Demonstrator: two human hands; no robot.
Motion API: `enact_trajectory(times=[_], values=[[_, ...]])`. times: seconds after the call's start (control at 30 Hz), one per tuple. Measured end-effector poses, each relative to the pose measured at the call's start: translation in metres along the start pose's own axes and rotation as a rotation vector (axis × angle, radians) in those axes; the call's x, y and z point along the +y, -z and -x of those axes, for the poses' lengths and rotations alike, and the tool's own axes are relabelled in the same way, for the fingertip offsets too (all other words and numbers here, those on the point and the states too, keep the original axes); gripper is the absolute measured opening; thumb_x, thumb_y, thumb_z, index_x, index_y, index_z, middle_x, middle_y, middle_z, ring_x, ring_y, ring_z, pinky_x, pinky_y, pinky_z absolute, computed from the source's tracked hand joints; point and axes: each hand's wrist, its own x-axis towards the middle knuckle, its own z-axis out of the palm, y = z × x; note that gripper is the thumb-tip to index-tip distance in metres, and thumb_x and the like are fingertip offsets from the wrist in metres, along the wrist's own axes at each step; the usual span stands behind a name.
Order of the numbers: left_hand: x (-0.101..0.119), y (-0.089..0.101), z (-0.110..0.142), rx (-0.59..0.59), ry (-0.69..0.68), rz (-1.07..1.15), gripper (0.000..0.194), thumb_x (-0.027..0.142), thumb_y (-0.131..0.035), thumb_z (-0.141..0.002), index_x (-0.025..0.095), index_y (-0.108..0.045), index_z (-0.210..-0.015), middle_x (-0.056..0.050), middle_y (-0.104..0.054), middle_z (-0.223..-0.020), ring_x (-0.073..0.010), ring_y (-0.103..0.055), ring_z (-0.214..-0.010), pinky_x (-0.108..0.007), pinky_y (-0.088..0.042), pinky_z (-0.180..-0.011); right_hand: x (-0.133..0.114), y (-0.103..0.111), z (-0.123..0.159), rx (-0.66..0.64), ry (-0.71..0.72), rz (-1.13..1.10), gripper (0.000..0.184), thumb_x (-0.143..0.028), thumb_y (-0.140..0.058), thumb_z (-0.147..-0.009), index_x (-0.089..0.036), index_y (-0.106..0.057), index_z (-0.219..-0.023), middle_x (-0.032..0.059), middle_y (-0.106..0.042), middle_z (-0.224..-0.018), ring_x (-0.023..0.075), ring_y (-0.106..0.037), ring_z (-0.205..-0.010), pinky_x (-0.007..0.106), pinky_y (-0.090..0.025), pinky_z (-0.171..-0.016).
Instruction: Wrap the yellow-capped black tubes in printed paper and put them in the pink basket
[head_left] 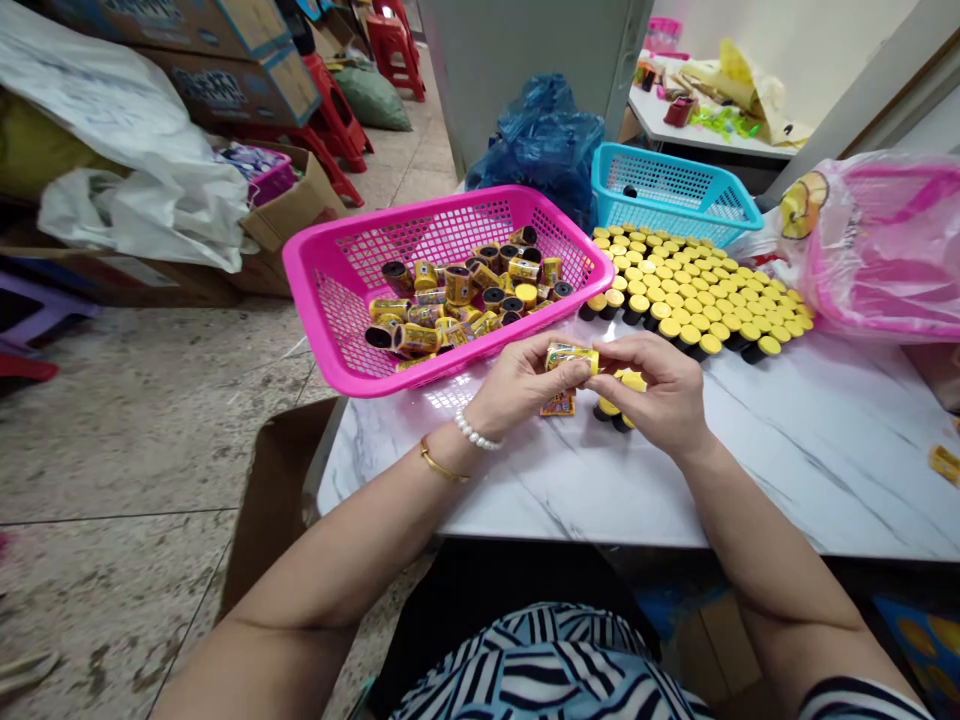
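Observation:
Over the white table, my left hand is closed around a small cylinder in a printed yellow wrapper. At its right end, the fingers and thumb of my right hand pinch it. Flat wrapper pieces lie on the table just below my left fingers. Partly hidden behind my right hand, several small black containers with yellow lids stand upright. A pink basket beyond my left hand holds many wrapped black cylinders, lying at mixed angles.
Tight rows of yellow-lidded black containers stand beyond my right hand. Behind them sit a blue basket and a blue plastic bag. A pink crate in clear plastic is at the right. Cartons and red stools stand left.

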Motion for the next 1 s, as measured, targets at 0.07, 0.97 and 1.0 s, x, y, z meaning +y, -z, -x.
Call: enact_trajectory(times=[0.07,0.97,1.0], values=[[0.001,0.001,0.0,-0.013,0.063,0.052,0.054,0.054,-0.087,-0.081,0.015,-0.073,-0.115,-0.005,-0.074,-0.092,-0.0143,-0.07,-0.073,-0.026,-0.055,-0.068,0.001,0.001,-0.001,0.012,0.004,0.02,0.025,-0.024,-0.081,-0.088,-0.027,-0.079,-0.113,0.0049,-0.078,-0.101,0.0193,-0.076,-0.088,0.037,-0.066,-0.08],[0.002,-0.009,0.002,-0.149,0.221,0.161,0.061,0.074,-0.079,-0.079,0.015,-0.064,-0.089,-0.003,-0.07,-0.063,-0.0078,-0.053,-0.035,-0.018,-0.032,-0.033,0.023,0.006,0.003,-0.09,-0.376,-0.524,0.013,-0.033,-0.087,-0.082,-0.028,-0.081,-0.092,0.0011,-0.071,-0.097,0.0131,-0.068,-0.073,0.029,-0.061,-0.064],[0.002,-0.01,0.002,-0.134,0.236,0.163,0.061,0.074,-0.078,-0.08,0.015,-0.064,-0.088,-0.003,-0.07,-0.061,-0.0077,-0.051,-0.033,-0.018,-0.03,-0.032,0.022,0.005,0.004,-0.102,-0.343,-0.484,0.016,-0.034,-0.087,-0.083,-0.028,-0.081,-0.097,0.0022,-0.072,-0.102,0.0147,-0.07,-0.078,0.031,-0.063,-0.07]])
